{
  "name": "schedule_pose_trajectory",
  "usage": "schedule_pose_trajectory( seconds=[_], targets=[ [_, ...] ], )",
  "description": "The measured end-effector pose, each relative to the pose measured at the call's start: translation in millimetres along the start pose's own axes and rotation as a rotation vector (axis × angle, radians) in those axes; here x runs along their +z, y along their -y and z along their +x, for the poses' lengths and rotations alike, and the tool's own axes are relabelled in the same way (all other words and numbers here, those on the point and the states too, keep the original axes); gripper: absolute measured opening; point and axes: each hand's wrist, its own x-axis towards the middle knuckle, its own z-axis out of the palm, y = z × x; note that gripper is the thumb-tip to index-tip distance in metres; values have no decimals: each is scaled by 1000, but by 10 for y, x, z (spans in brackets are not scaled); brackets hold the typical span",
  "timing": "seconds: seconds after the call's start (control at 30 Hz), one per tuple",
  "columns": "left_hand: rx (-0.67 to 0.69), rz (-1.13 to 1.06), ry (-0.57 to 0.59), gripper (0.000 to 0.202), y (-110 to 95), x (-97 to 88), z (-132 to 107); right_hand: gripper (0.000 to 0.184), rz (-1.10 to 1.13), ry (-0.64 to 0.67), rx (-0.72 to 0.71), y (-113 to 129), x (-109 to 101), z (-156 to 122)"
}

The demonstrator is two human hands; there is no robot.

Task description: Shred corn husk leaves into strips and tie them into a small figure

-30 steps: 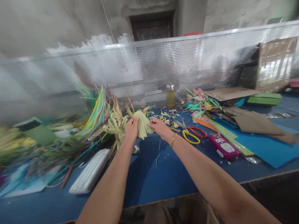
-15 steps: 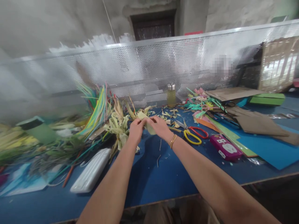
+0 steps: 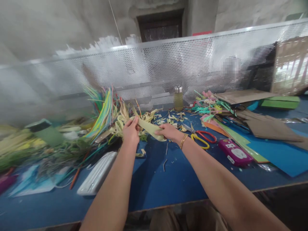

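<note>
A pale green strip, like a piece of corn husk (image 3: 149, 128), is stretched between my two hands above the blue table (image 3: 158, 183). My left hand (image 3: 131, 131) pinches its upper left end between thumb and fingers. At the lower right end, my right hand (image 3: 168, 132) grips it the same way. Curled, looped pale strips (image 3: 117, 127) lie just beyond and left of my left hand. Scissors (image 3: 201, 138) with one red and one yellow handle loop rest to the right of my right hand.
A purple power strip (image 3: 235, 153), blue sheets (image 3: 281, 157) and brown cardboard (image 3: 269, 126) lie at the right. A jar (image 3: 178, 98) stands by the perforated metal screen (image 3: 154, 67). Coloured stems (image 3: 106, 109), a white packet (image 3: 97, 175) and a green container (image 3: 47, 131) are left.
My hands have moved apart, the left one leftward, drawing the pale strip out lengthwise between them. The whole view has shifted slightly.
</note>
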Motion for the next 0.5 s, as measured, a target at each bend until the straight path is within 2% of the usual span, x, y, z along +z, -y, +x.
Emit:
schedule_pose_trajectory(
  seconds=[0.2, 0.33, 0.43, 0.5],
  targets=[
    [23, -32, -61, 16, -41, -38, 37, 19, -11, -47, 18, 16, -157, 20],
    [47, -37, -81, 16, -45, -56, 66, 19, 2, -109, -31, -25, -202, 74],
    [37, 13, -78, 18, -20, -72, 81, 19, 14, -208, -78, -69, -200, 118],
    [18, 111, -82, 20, 16, -89, 89, 20, -39, -324, -104, -78, -197, 122]
  ],
)
